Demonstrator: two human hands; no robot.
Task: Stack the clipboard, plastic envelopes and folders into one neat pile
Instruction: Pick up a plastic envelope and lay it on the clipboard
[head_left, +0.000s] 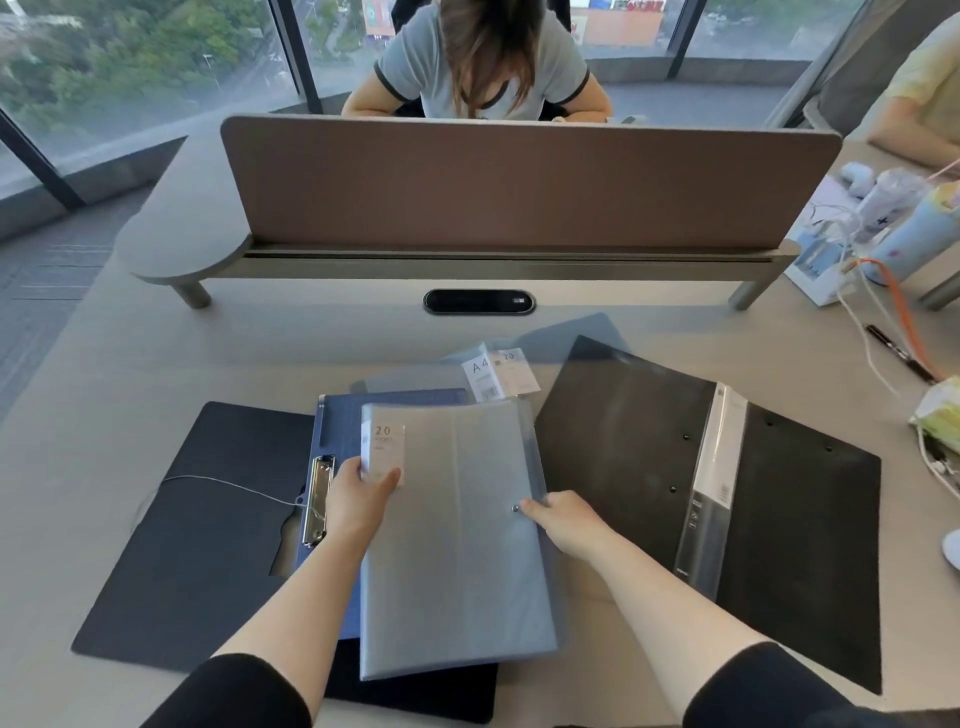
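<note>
1. Open black folder (779, 493): lies flat on the table (130, 374), likely stiff; lift by its spine.
2. Grey folder (457, 545): atop the blue clipboard (337, 421); probably light, slippery, floppy.
3. Left hand (358, 493) pinches its label corner; right hand (566, 519) grips its right edge.

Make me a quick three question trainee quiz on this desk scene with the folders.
1. True or false: the grey translucent folder lies on top of the blue clipboard.
2. What is the left hand holding? A) grey translucent folder B) pen C) open black binder
3. Fill in: the open black binder lies to the ___ of the pile.

Key: 1 true; 2 A; 3 right
</note>
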